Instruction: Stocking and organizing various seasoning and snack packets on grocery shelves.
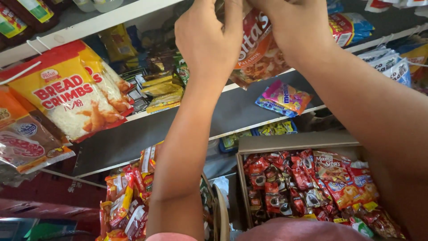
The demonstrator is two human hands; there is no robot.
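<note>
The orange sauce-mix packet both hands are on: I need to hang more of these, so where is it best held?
Probably by its top edge, coming from the front. The orange packet hangs flat and limp below the shelf, and the left hand and right hand both grip it at the top. The lower part bulges and sags, so pinching there would likely just crumple it.

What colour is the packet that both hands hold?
Orange-red packet, with pale food pictured on it; seen in the head view.
</note>
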